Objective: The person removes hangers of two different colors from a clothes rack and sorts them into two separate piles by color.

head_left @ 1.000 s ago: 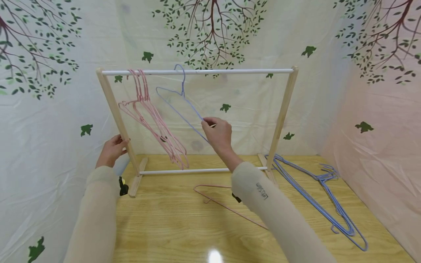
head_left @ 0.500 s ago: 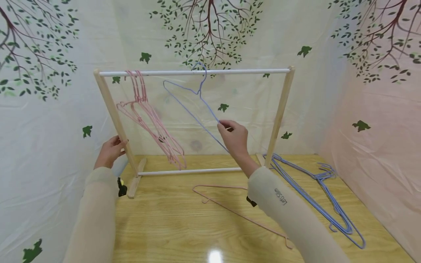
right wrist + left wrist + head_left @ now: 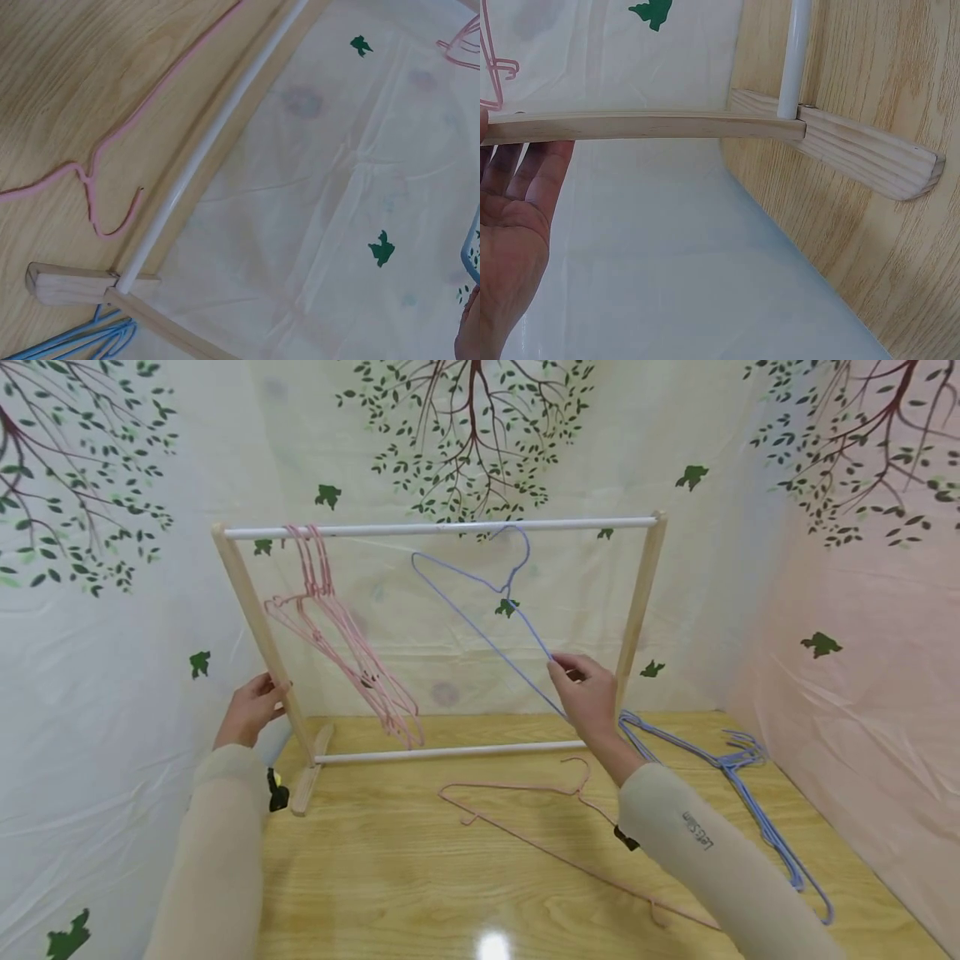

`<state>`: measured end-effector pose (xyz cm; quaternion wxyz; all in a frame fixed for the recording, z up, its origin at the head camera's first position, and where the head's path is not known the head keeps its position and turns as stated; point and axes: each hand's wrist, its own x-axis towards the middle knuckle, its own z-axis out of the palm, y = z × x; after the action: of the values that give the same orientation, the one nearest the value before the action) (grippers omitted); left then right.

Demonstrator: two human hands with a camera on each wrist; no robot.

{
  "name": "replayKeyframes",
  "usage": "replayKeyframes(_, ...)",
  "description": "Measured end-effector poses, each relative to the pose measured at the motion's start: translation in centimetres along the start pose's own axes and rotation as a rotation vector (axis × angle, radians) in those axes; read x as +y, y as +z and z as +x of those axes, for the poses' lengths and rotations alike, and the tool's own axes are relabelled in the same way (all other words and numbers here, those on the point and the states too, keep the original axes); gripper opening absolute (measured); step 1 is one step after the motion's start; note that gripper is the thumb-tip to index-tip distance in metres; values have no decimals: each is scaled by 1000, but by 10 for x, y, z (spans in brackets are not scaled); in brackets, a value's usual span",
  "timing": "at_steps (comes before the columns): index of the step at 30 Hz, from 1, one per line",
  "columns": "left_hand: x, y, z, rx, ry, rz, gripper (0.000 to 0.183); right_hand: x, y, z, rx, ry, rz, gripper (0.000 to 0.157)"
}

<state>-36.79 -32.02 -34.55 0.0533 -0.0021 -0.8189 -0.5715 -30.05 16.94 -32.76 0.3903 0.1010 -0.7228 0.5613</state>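
Observation:
My left hand grips the left wooden post of a small clothes rack; the left wrist view shows its fingers around the post. My right hand pinches a blue clothes hanger by its sloping right arm, thumb against fingers. That hanger is tilted, its hook level with the rack's white top rod; whether the hook touches the rod I cannot tell. Several pink hangers hang together near the rod's left end. In the right wrist view only a sliver of the right hand shows.
One pink hanger lies on the wooden table in front of the rack, partly under the right forearm. Several blue hangers lie stacked at the right. A white lower rod joins the rack's feet. Printed sheeting surrounds the table.
My right hand has moved right and slightly down, carrying the blue hanger; its hook, earlier rising above the rod, now sits lower. My left hand stays on the post.

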Motion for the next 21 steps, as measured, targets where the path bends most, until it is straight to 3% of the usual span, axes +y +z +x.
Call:
replayKeyframes(6,0,0,0,4,7,11,61,6,-29,-10,39,22,53,13)
replayKeyframes(13,3,0,0,-9,-3,-2,61,-17,-64,-28,66,44,104,16)
replayKeyframes(21,3,-1,0,-23,-2,-13,61,10,-97,-37,118,27,139,16)
